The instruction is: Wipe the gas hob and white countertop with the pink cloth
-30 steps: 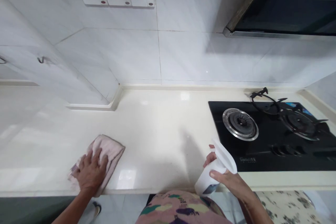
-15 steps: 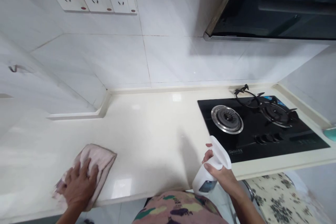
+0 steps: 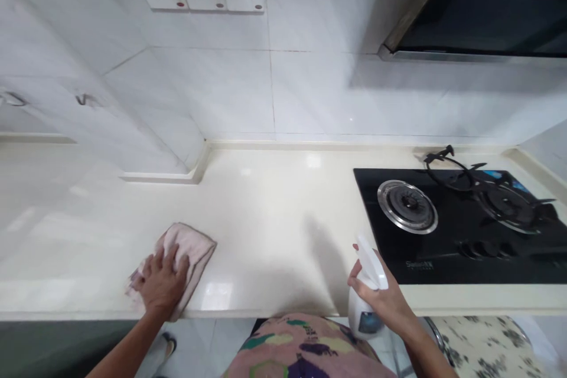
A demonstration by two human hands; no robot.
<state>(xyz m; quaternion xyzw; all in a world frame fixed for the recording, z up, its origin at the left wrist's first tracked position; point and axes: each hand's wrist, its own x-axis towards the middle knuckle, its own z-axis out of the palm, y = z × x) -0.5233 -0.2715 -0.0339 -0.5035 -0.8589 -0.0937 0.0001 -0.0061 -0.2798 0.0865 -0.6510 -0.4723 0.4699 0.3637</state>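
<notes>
- At the front edge of the tabletop [image 3: 266, 212], a white spray bottle [image 3: 362, 313] stands upright, its body below the edge line. A knock against that edge, or a slackened grip, could drop it to the floor.
- The right hand [image 3: 381, 301] is clenched around the bottle's neck, with the fingers wrapped under the trigger head. The bottle is securely grasped.
- A folded pink cloth [image 3: 199, 246] lies close to the same edge, at 9 o'clock from the bottle. A stroke toward 6 o'clock could carry it over the edge.
- The left hand [image 3: 162, 283] lies flat and open on the cloth, fingers spread and pressing down, without clenching it.
- A black glass gas hob [image 3: 425, 263] sits at 2 o'clock from the right hand. If the nozzle turned that way, spray could land on the glass and on a steel burner ring [image 3: 407, 207].
- A loose black pan support [image 3: 447, 171] rests at the rear of the hob, where a careless reach could dislodge it.
</notes>
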